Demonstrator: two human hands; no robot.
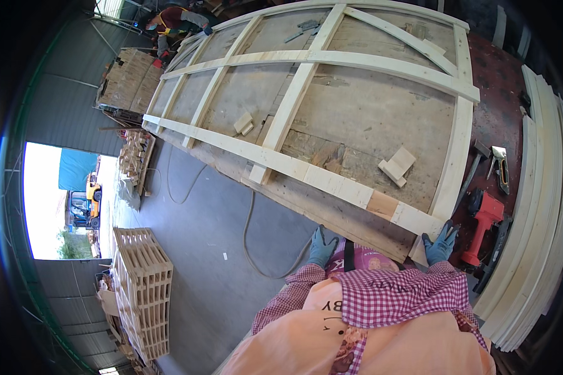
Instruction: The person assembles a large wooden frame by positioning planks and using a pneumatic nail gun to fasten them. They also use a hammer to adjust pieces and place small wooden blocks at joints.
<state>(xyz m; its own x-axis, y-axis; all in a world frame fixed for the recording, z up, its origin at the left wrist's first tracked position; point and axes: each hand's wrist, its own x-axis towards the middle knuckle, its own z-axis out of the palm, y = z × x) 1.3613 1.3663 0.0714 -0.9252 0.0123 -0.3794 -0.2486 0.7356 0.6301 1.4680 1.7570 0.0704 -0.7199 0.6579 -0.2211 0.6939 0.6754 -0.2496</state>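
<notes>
The wooden frame lies on the tabletop. The right hand, fingers spread, is at its near right corner; the left hand, fingers parted, is at the tabletop edge (any grip is unclear). Even, gentle pressure should keep the corner steady.

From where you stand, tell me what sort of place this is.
Probably a timber workshop: a large wooden frame on a worktop, long pale boards stacked at right, a red power tool between them.
</notes>
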